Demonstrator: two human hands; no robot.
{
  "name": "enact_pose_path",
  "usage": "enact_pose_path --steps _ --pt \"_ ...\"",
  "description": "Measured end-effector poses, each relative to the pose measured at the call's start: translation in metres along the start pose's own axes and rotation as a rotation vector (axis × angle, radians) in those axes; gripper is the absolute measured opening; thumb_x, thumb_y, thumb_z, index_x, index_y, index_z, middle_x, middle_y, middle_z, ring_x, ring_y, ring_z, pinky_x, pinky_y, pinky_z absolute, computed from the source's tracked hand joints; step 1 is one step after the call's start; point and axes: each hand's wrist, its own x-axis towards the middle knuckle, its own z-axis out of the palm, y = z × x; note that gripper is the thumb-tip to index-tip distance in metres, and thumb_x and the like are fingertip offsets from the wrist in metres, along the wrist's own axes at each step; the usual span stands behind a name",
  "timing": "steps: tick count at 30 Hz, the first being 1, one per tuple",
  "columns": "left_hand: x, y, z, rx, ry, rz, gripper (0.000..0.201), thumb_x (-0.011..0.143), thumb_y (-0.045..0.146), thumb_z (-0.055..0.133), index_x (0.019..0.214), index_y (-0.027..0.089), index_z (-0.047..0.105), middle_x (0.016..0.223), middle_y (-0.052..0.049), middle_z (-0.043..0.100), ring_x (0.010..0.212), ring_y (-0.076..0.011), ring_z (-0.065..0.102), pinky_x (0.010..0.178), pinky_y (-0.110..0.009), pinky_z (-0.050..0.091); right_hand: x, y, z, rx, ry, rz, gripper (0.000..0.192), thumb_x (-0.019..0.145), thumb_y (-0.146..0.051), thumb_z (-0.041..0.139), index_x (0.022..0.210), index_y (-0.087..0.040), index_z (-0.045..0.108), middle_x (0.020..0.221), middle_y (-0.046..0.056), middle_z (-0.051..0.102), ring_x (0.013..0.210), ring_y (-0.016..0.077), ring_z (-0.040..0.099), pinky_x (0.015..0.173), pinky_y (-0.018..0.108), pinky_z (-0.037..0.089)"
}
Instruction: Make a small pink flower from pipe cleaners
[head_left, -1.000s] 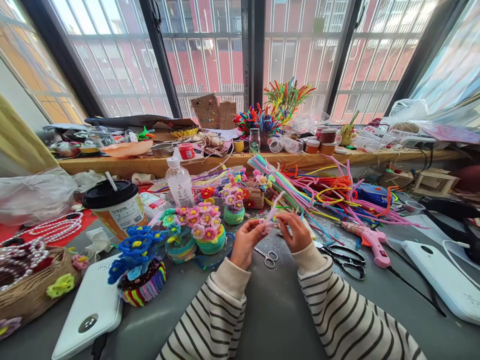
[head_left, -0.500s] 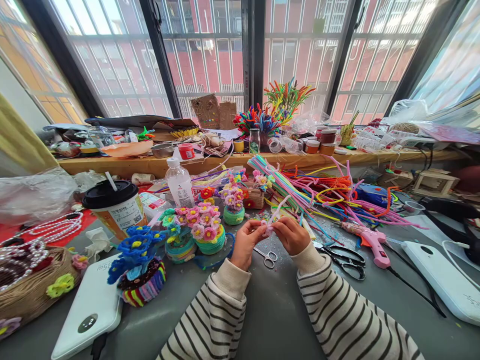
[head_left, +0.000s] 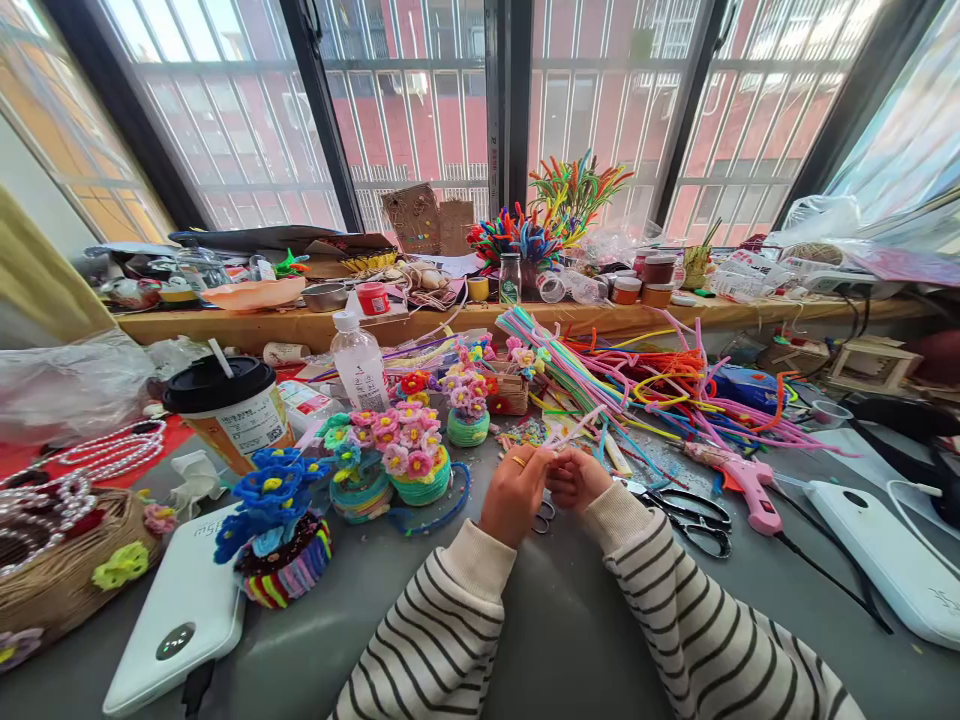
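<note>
Pale pink fuzzy stem (head_left: 585, 426) sits at the fingertips, just above the grey table (head_left: 555, 630), free end pointing to 2 o'clock from the hands. Looks like pipe cleaner: should be very light, soft outside, likely thin wire inside, so it bends easily and keeps its bend. Pile probably grips skin rather than slips. Not fragile, though hard squeezing may flatten the fuzz. Best hold: small thumb-and-index pinch close to the bend point, loose length left free.

Left hand (head_left: 516, 497): thumb and index drawn together, narrow pinch on the near end of the stem; yellow ring on one finger. Right hand (head_left: 577, 480): fingers curled in, tips meeting the left's, appears to pinch the same near end. No visible gap at either set of tips; exact contact and any part inside the grip hidden, can't tell.

Around the hands: small scissors (head_left: 546, 514) at 6 o'clock, partly covered by the left hand; black-handled scissors (head_left: 670, 503) at 3 to 4; pink glue gun (head_left: 752, 497) at 3; pipe cleaner bundle (head_left: 562, 360) at 12; pink flower pot (head_left: 411, 445) at 9 to 10.
</note>
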Motion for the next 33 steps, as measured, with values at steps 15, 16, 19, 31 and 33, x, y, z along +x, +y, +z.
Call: enact_pose_path --steps 15,16,19,31,33 --pt "0.004 -0.005 -0.005 -0.520 0.114 -0.538 0.014 0.062 0.028 0.055 0.070 0.017 0.056 0.068 -0.003 0.057 0.060 -0.0118 0.053 0.056 -0.021 0.042 -0.015 -0.004 -0.009 -1.245 0.417 -1.103 0.017 0.075 -0.015 0.039 0.079 -0.017 0.056 0.073 0.005 0.057 0.072 0.0126 0.051 0.064 0.022 0.041" --pt "0.004 -0.004 -0.005 -0.518 0.106 -0.534 0.013 0.062 0.028 0.054 0.070 0.017 0.056 0.068 -0.003 0.057 0.060 -0.0117 0.053 0.056 -0.021 0.042 -0.015 -0.004 -0.009 -1.282 0.416 -1.113 0.017 0.075 -0.016 0.040 0.080 -0.017 0.056 0.073 0.005 0.057 0.071 0.0126 0.051 0.063 0.022 0.041" --pt "0.004 -0.003 -0.006 -0.475 0.092 -0.509 0.013 0.064 0.028 0.052 0.071 0.017 0.055 0.068 -0.003 0.056 0.061 -0.0118 0.053 0.057 -0.021 0.043 -0.016 -0.004 -0.009 -1.336 0.424 -1.123 0.017 0.076 -0.018 0.040 0.080 -0.016 0.056 0.071 0.004 0.058 0.069 0.0123 0.051 0.061 0.021 0.040" --pt "0.001 0.003 -0.004 -0.331 0.028 -0.228 0.017 0.069 0.018 0.046 0.076 0.024 0.060 0.075 -0.004 0.058 0.078 -0.0155 0.050 0.077 -0.028 0.035 -0.004 -0.001 0.000 -0.435 0.218 -0.368 0.022 0.068 -0.027 0.032 0.049 -0.018 0.039 0.040 -0.005 0.032 0.035 0.0071 0.030 0.035 0.020 0.026" --pt "0.002 0.004 -0.004 -0.389 0.042 -0.265 0.014 0.068 0.020 0.048 0.073 0.023 0.060 0.074 -0.004 0.058 0.077 -0.0151 0.050 0.077 -0.027 0.036 -0.001 0.000 -0.003 -0.205 0.117 -0.200 0.022 0.066 -0.030 0.033 0.049 -0.018 0.039 0.036 -0.008 0.024 0.030 0.0053 0.020 0.030 0.019 0.017"
